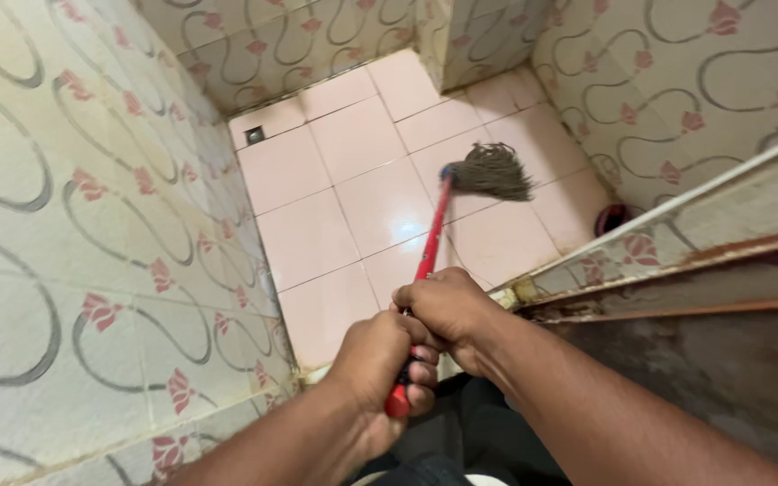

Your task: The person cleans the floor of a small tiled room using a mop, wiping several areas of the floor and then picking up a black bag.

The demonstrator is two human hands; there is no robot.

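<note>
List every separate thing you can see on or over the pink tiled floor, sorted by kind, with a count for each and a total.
Red-handled mop with grey-brown string head: 1
Small square metal floor drain: 1
Dark red round object by the right wall: 1
Hands gripping the mop handle, left hand and right hand: 2
Total: 5

Narrow tiled stall: open floor mid-frame, walls close on both sides.

Pink floor [353,171] lies bare across centre and upper centre of frame, the widest free run. Patterned wall [56,225] closes the whole left side. Second patterned wall [704,81] shuts the upper right; a tiled corner post [461,40] juts in at top centre, leaving a small pocket of floor to its right. Mop head [493,171] sits right of centre, red handle [434,234] running down to both hands at lower centre. Dark round object [612,219] lies at the right wall's foot. Rusty door edge [677,270] blocks the lower right. Small drain [255,136] in upper left corner of floor.
</note>
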